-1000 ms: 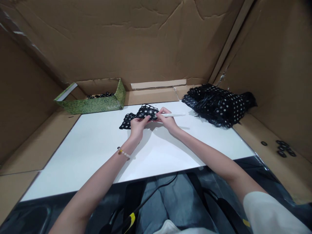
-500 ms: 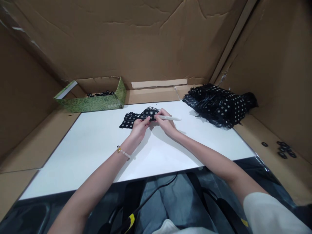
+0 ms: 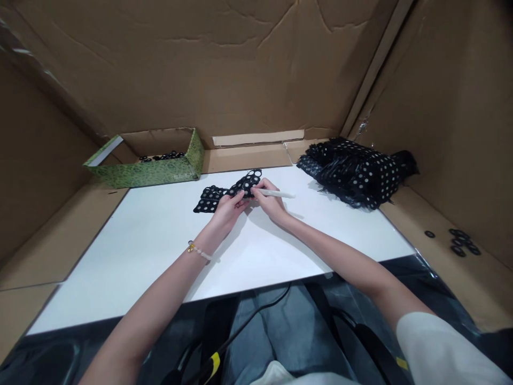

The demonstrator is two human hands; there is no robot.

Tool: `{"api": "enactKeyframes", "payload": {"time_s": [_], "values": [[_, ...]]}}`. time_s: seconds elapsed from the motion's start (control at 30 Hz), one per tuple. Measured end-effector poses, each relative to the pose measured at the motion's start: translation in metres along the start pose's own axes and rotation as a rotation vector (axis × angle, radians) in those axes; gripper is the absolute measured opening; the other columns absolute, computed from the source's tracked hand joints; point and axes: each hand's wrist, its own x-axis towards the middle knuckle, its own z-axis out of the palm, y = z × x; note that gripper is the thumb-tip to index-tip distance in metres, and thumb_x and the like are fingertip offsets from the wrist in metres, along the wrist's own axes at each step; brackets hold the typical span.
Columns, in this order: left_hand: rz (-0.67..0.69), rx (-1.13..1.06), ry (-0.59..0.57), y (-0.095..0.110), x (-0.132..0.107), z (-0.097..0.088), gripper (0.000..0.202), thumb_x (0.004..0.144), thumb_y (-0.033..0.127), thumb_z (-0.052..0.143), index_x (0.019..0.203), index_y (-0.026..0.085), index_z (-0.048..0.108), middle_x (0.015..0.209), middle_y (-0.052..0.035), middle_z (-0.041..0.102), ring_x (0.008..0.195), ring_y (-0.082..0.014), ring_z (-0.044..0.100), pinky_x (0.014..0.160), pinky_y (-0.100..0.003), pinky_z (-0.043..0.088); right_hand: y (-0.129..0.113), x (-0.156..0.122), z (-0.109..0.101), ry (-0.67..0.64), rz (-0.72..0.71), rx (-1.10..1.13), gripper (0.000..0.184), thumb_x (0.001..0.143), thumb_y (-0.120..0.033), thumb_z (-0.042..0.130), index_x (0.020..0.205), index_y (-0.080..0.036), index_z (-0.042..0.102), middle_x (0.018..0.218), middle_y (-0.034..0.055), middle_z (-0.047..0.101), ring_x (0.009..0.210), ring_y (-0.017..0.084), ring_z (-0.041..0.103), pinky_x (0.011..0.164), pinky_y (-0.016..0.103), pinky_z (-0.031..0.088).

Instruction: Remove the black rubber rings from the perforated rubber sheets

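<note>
A black sheet with rows of pale round dots or holes [image 3: 207,204] lies at the middle of the white board, its right part lifted a little. My left hand [image 3: 226,212] pinches that lifted part between thumb and fingers. Between the fingers of my right hand [image 3: 272,204] is a slim white pen-shaped tool [image 3: 284,194], held like a pen. Its tip points left at the sheet's right edge, beside my left fingertips; the tip itself is too small to make out. Loose ring-like loops stand up along the sheet's far edge.
Behind on the left, an open green patterned box [image 3: 144,174] holds several small black rings [image 3: 170,155]. A heap of black dotted sheets [image 3: 356,174] lies on the right of the white board [image 3: 160,262]. Several black rings [image 3: 459,240] rest on cardboard at far right. Cardboard walls [image 3: 240,80] stand around.
The lifted part of the sheet has turned, and a ring-like loop now stands up at its far right end. Both hands keep their grip. The view has shifted slightly.
</note>
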Motion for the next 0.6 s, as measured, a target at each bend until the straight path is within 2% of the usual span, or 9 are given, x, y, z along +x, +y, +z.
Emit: {"api": "enactKeyframes", "payload": {"time_s": [0.1, 0.17, 0.23, 0.3, 0.4, 0.6], "values": [[0.024, 0.005, 0.026, 0.005, 0.002, -0.001, 0.029, 0.066, 0.018, 0.08, 0.063, 0.018, 0.052, 0.061, 0.0016, 0.057, 0.06, -0.0114, 0.055, 0.065, -0.029, 0.052, 0.002, 0.005, -0.003, -0.008, 0.027, 0.118, 0.023, 0.081, -0.04, 0.063, 0.072, -0.023, 0.052, 0.069, -0.004, 0.055, 0.069, 0.014, 0.054, 0.067, 0.027, 0.044], [0.035, 0.007, 0.034, 0.007, 0.002, -0.001, 0.029, 0.063, 0.014, 0.076, 0.058, 0.019, 0.047, 0.056, 0.0029, 0.053, 0.055, -0.011, 0.051, 0.053, -0.025, 0.045, 0.003, 0.007, -0.005, -0.011, 0.063, 0.183, 0.025, 0.08, -0.043, 0.066, 0.072, -0.023, 0.052, 0.069, -0.0041, 0.054, 0.068, 0.014, 0.055, 0.068, 0.027, 0.046], [0.029, 0.003, -0.011, 0.009, 0.002, 0.0, 0.028, 0.057, 0.007, 0.07, 0.055, 0.018, 0.045, 0.051, 0.0046, 0.046, 0.051, -0.0093, 0.045, 0.047, -0.022, 0.038, 0.003, 0.009, -0.006, -0.016, 0.099, 0.228, 0.028, 0.078, -0.046, 0.068, 0.073, -0.023, 0.052, 0.069, -0.0041, 0.055, 0.069, 0.015, 0.056, 0.069, 0.027, 0.048], [0.012, -0.003, -0.087, 0.009, 0.0, 0.0, 0.024, 0.05, 0.0, 0.067, 0.058, 0.017, 0.051, 0.055, 0.0044, 0.05, 0.051, -0.0077, 0.044, 0.046, -0.021, 0.034, 0.003, 0.009, -0.006, -0.02, 0.126, 0.265, 0.031, 0.076, -0.048, 0.07, 0.074, -0.023, 0.052, 0.069, -0.0041, 0.056, 0.07, 0.015, 0.058, 0.07, 0.028, 0.05], [-0.02, 0.003, -0.154, 0.009, -0.003, 0.001, 0.032, 0.045, -0.005, 0.067, 0.07, 0.014, 0.059, 0.068, 0.0022, 0.061, 0.054, -0.0063, 0.048, 0.047, -0.02, 0.033, 0.001, 0.009, -0.006, -0.034, 0.159, 0.323, 0.034, 0.074, -0.05, 0.071, 0.074, -0.023, 0.051, 0.07, -0.0043, 0.058, 0.069, 0.015, 0.062, 0.069, 0.029, 0.052], [-0.041, -0.014, -0.181, 0.01, -0.004, 0.0, 0.041, 0.05, -0.008, 0.07, 0.082, 0.016, 0.059, 0.079, 0.0005, 0.065, 0.065, -0.0112, 0.06, 0.058, -0.023, 0.044, -0.007, 0.008, -0.007, -0.06, 0.178, 0.408, 0.039, 0.071, -0.051, 0.074, 0.074, -0.023, 0.047, 0.069, -0.0055, 0.058, 0.065, 0.016, 0.068, 0.064, 0.03, 0.054]]}}
